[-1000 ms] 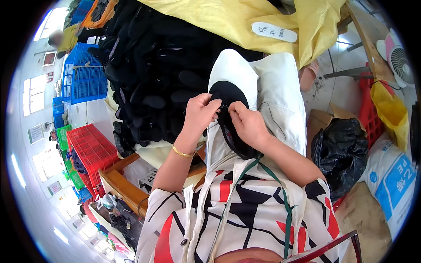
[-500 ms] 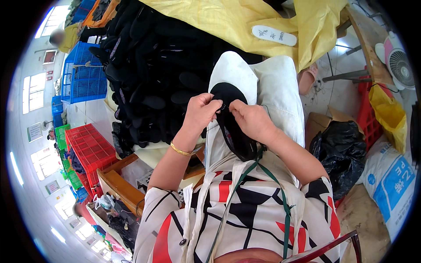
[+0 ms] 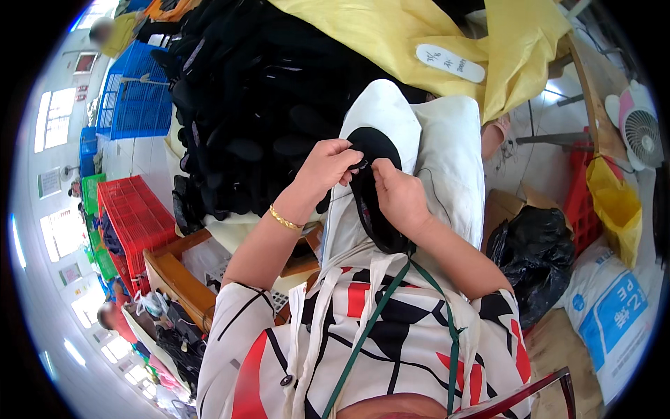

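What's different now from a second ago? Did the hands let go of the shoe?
The whole view tilted a little, and a person in red shows more plainly at the left. I see nothing let go or picked up. The left hand still pinches the black shoe, the right hand stays at its opening.

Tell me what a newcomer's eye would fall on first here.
Probably the big heap of black shoes filling the upper left, dark against the yellow sheet along the top. Next might be the black shoe on the white-covered lap in the middle, with the left hand pinching it and the right hand close beside. The bright red crate stands out at left.
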`<action>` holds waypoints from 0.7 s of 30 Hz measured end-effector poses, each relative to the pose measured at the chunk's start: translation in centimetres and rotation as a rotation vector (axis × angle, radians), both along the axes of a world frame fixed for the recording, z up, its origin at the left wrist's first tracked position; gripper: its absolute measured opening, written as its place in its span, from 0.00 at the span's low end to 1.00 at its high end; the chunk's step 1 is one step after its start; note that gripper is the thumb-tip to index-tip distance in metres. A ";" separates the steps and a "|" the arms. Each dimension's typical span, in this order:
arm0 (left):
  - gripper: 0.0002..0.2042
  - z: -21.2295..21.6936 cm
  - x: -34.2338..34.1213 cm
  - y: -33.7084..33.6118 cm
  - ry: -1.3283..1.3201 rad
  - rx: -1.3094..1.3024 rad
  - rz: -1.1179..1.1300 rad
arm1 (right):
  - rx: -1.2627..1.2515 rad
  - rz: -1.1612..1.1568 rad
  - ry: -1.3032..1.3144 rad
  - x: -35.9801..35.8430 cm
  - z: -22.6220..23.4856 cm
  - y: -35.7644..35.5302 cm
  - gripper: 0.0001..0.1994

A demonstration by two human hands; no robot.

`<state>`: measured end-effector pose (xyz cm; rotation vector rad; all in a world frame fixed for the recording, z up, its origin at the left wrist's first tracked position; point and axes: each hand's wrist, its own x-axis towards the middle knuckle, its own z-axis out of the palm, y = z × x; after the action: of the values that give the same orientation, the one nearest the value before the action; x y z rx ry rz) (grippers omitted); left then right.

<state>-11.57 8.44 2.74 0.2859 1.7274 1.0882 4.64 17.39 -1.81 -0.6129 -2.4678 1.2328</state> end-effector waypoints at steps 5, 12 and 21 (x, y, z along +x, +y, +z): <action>0.07 -0.3 0.0 -0.4 -0.053 0.031 0.028 | -0.062 -0.028 -0.052 -0.4 0.3 -0.3 0.06; 0.06 -0.5 0.4 -0.6 -0.057 0.111 0.058 | -0.595 -0.021 -0.028 -2.1 2.3 1.5 0.06; 0.08 -2.0 0.9 -0.9 0.112 0.149 0.024 | -0.283 0.034 0.218 -2.7 2.3 3.5 0.05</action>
<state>-10.63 7.50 0.72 0.4272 1.7544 1.2421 1.98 20.88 0.49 -0.4763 -2.1527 1.5879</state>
